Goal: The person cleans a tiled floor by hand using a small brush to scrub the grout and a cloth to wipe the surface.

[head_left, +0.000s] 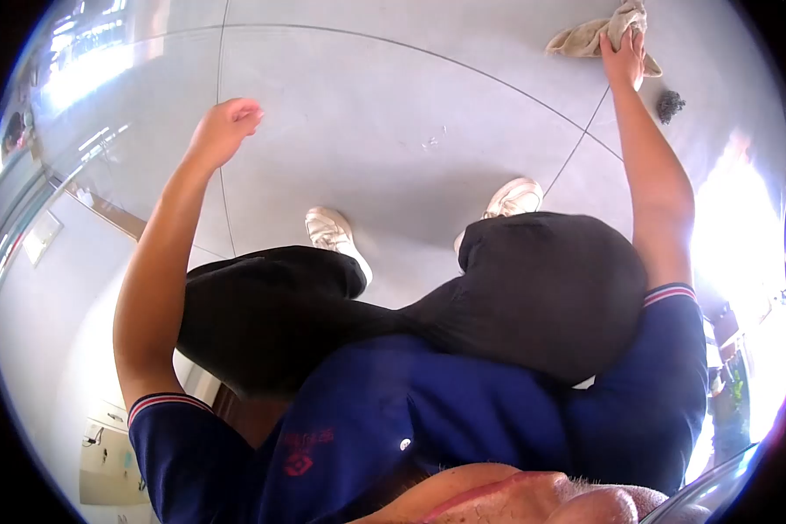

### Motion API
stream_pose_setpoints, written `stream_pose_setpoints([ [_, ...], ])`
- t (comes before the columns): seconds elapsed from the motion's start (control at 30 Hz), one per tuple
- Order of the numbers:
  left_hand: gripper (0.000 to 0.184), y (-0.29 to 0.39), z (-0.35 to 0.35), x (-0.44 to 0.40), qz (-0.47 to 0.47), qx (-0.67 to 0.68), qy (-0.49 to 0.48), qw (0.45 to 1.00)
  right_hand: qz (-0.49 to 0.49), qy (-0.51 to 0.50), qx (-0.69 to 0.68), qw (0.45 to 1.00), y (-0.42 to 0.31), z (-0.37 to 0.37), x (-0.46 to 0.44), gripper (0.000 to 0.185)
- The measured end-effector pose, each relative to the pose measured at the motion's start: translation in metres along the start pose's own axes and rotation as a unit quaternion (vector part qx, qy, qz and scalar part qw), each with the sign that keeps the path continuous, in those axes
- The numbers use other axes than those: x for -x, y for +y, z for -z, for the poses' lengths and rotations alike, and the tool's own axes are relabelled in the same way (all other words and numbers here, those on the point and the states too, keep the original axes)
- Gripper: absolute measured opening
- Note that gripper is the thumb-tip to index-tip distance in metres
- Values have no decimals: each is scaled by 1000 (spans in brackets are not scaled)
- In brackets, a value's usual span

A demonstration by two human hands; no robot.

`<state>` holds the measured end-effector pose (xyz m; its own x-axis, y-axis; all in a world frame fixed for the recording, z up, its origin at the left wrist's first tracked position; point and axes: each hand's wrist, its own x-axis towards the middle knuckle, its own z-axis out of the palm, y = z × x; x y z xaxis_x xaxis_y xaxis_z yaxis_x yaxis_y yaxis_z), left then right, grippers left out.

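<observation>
Nearest are the dark blue shirt (463, 393) and the black trousers (533, 288) of the person, who squats with knees apart; just past the knees, the pale shoes (327, 229) rest on the grey tiled floor (393, 79). A few small bits (432, 141), too small to identify, lie beyond the shoes, inside the tile between the feet. The left hand (224, 131) is out over that tile's left joint, apparently clear of the floor, its fingers loosely curled and part open, with nothing seen in it. Farther off on the right, past the tile's far right corner, a dark, tangled clump (670, 106) sits just beside the right wrist, apart from the hand. Beyond it, the right hand (624, 61) bears down on a beige cloth (581, 39), thumb to one side and fingers to the other, closed on the bunched middle while loose folds spill out both ways. The cloth looks light, soft and limp, with nothing fragile about it; it should crumple and trail rather than keep a shape, and may slide easily on the smooth tile. Its thick gathered middle seems the best hold, palm flat above; a pinch at an outlying fold would probably just drag it out.
</observation>
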<state>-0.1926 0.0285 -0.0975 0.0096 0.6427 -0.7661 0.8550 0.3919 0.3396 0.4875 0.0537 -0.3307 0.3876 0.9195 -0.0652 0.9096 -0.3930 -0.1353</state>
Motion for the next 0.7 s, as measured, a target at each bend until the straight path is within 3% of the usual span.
stream_pose_setpoints([
  [0.1,41,-26,-3,33,49,77,0,996,-25,111,-1,993,-35,-33,24,84],
  [0.23,45,-41,-12,70,106,75,-16,991,84,32,13,996,-132,-24,60,79],
  [0.3,47,-56,-12,77,113,86,-35,989,245,-34,64,967,-192,-31,100,79],
  [0.33,47,-61,-10,83,114,94,-45,988,313,-75,-43,946,-221,-38,134,65],
  [0.37,47,-58,-7,92,107,109,-28,988,450,-45,173,875,-251,-37,172,53],
  [0.4,47,-50,-4,101,97,127,-5,987,487,-192,225,822,-293,-1,204,49],
  [0.43,47,-42,-3,109,89,145,18,985,611,-123,-49,780,-273,-37,233,47],
  [0.47,45,-41,0,120,73,169,17,983,535,-270,-213,772,-269,-12,247,45],
  [0.53,45,-53,7,147,60,213,38,974,387,-224,-368,815,-264,-5,230,40],
  [0.6,44,-74,5,176,70,260,63,961,226,-228,-401,858,-244,20,159,26],
  [0.63,44,-85,0,189,77,288,76,952,122,-254,-274,920,-248,71,114,18],
  [0.67,45,-96,-7,200,115,330,96,932,20,-142,-461,876,-232,67,73,13],
  [0.7,47,-101,-12,207,137,332,99,928,45,-44,-538,840,-218,66,31,20],
])
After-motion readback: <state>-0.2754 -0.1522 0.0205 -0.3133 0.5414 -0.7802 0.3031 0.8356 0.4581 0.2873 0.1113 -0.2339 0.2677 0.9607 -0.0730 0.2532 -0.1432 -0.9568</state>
